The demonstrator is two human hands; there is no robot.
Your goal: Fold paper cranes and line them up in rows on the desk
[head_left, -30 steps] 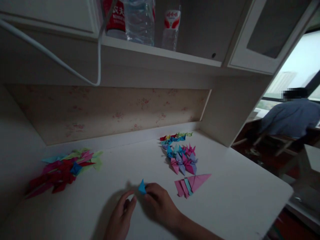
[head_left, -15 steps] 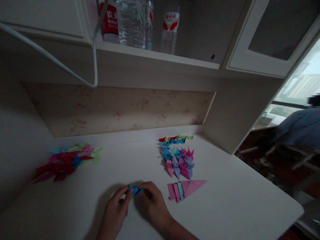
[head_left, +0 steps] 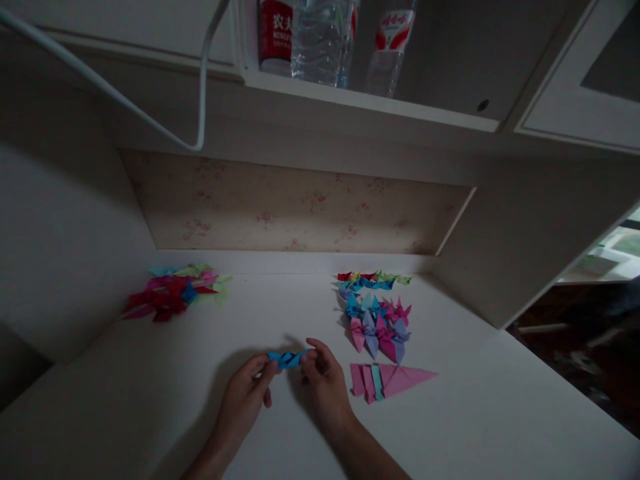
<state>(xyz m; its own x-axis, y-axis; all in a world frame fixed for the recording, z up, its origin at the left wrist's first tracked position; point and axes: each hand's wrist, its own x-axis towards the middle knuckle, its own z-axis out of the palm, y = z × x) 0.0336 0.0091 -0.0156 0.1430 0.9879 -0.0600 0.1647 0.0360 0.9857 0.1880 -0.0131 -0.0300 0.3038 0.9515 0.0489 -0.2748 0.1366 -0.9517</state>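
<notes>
You hold the blue folded paper (head_left: 289,361) just above the white desk (head_left: 450,433), stretched between both hands. Your left hand (head_left: 245,392) pinches its left end between thumb and fingers; your right hand (head_left: 327,385) grips its right end, with one finger raised off it. To the right of the blue folded paper, pink folded papers (head_left: 407,381) lie with a teal strip (head_left: 377,381) among them. Beyond it to the right stand rows of folded paper figures (head_left: 384,332) in pink, purple and blue; beyond it to the left is a mixed pile (head_left: 173,297), mostly red. High above the blue folded paper, a shelf (head_left: 370,107) holds bottles. One bottle (head_left: 277,37) has a red label reading "农夫", with "NONGF" beneath and smaller print too tiny to read. Another bottle (head_left: 386,60) wears a red-and-white label ending in "哈哈"; its first character is hard to make out.
</notes>
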